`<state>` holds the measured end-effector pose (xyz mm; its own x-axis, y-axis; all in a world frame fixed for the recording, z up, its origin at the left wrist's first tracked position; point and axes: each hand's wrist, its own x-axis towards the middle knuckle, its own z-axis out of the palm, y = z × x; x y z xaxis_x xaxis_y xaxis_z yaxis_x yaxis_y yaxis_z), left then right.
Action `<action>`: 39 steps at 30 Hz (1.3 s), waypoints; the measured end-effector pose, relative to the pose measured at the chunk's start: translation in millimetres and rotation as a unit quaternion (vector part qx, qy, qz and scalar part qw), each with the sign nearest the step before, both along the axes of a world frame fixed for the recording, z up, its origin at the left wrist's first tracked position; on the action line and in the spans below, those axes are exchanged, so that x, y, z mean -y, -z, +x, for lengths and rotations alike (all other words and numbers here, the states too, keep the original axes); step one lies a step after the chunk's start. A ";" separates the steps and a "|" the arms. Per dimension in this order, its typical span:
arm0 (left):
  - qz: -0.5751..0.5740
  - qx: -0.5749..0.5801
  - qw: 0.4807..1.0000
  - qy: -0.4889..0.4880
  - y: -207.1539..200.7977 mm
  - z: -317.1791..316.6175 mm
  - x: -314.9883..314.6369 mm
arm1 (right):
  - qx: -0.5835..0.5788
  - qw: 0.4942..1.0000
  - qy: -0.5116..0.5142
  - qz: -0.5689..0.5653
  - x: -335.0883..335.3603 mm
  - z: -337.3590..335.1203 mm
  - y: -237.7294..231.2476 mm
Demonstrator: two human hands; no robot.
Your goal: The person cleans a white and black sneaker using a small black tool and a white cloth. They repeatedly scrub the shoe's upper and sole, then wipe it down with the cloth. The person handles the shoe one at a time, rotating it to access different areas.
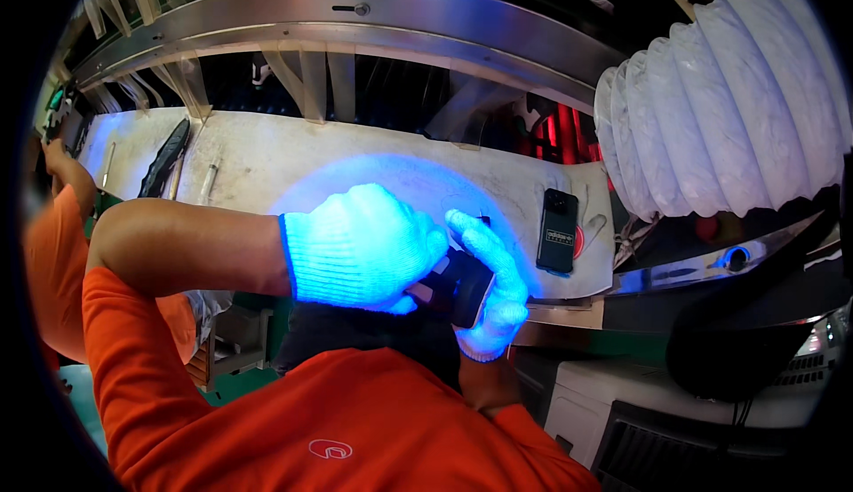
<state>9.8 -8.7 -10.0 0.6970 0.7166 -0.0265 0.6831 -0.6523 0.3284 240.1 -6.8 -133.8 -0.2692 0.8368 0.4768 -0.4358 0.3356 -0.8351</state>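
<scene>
White knitted gloves, glowing blue under a patch of blue light, cover both my hands. My right hand [499, 283] is wrapped round the far right side of a dark shoe [471, 286], whose rounded end has a pale edge. My left hand [364, 248] lies against the shoe's left side with its fingers curled in; whatever they pinch is hidden. A small greyish-pink patch shows under the left fingers. Both hands are held close to my body, over the near edge of a pale, stained work surface [258, 150].
A black phone [557, 230] lies on the right of the surface. A long dark sole-like piece [166, 159] and thin tools [209, 183] lie at left. Behind runs a metal rail [391, 12] with clear strips [306, 83]. A white ribbed duct [720, 119] hangs right. Another person's hand [67, 168] is far left.
</scene>
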 end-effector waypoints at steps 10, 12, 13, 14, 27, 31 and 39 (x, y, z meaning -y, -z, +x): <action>-0.002 -0.016 1.000 -0.016 -1.5 8.2 4.9 | 0.015 0.999 0.017 -0.023 1.3 5.3 -0.7; -0.007 -0.023 0.999 -0.023 1.7 9.3 4.9 | -0.029 0.999 0.010 -0.038 4.1 -2.2 -2.5; 0.001 -0.041 0.998 -0.038 -1.2 9.4 4.5 | -0.050 0.998 0.007 -0.045 3.4 -4.6 -2.9; 0.006 -0.059 0.997 -0.054 -5.8 8.6 7.2 | -0.062 0.998 -0.005 -0.026 -0.2 -6.5 2.0; 0.099 0.037 0.980 -0.168 10.3 -31.3 20.1 | -0.234 0.970 -0.030 0.052 -31.9 -57.6 22.9; 0.050 0.021 0.970 -0.237 9.2 -45.5 28.6 | -0.193 0.975 -0.072 0.089 -43.7 -64.9 19.3; 0.064 0.000 0.988 -0.141 5.5 -29.1 16.4 | -0.047 0.990 -0.132 -0.008 -28.9 -21.9 5.9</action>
